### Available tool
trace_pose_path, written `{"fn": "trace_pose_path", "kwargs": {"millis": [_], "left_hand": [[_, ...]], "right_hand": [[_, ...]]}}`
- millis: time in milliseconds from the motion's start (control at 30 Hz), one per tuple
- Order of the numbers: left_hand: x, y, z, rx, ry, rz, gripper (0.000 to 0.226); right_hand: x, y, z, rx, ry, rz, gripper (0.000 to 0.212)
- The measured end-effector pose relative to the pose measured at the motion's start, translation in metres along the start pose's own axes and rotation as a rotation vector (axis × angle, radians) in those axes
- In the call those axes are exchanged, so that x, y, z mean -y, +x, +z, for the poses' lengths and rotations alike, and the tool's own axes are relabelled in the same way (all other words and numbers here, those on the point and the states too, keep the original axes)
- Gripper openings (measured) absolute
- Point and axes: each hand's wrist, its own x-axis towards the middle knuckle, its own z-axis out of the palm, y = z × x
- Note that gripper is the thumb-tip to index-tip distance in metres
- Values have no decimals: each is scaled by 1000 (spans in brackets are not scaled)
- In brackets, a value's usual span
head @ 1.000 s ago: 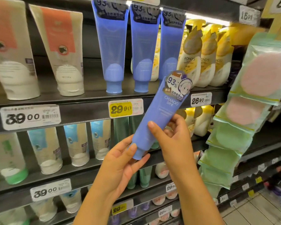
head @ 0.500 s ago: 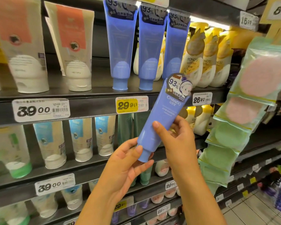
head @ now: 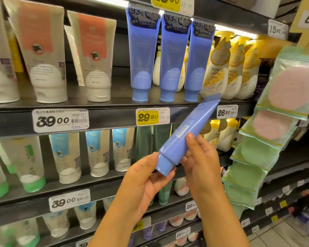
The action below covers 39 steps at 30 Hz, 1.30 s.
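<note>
the right hand (head: 200, 161) is gripping the blue tube (head: 189, 132) around its lower body, thumb lying on the front, while the left hand (head: 144, 182) is pinching the cap end between thumb and fingers. the tube is tilting in the air before the shelf (head: 114, 105), crimped end pointing up right, beside the yellow price tag (head: 147, 117)

Above my gripped blue plastic tube (head: 189, 132), three upright matching tubes (head: 173, 59) fill the dark metal shelf (head: 105, 120), and clear hanging sponge packets (head: 251, 152) crowd its right.
</note>
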Motion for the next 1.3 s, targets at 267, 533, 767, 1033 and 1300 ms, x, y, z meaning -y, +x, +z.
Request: {"fn": "trace_pose_path", "kwargs": {"millis": [267,533,767,1033,1300], "left_hand": [[3,0,0,-30,87,-16,32],[7,-3,-3,-86,122,21,41],[5,-7,-4,33,18,-72,28],[5,-10,-6,-3,56,-44,30],[8,-11,-5,-106,172,30,45]], "right_hand": [[-1,-2,-7,-18,-46,-8,28],[-2,-5,-11,-18,-159,44,38],[-1,-9,-8,-19,-54,12,45],[-3,-8,-8,-53,37,61,31],[-1,-13,-8,-17,-147,97,77]]}}
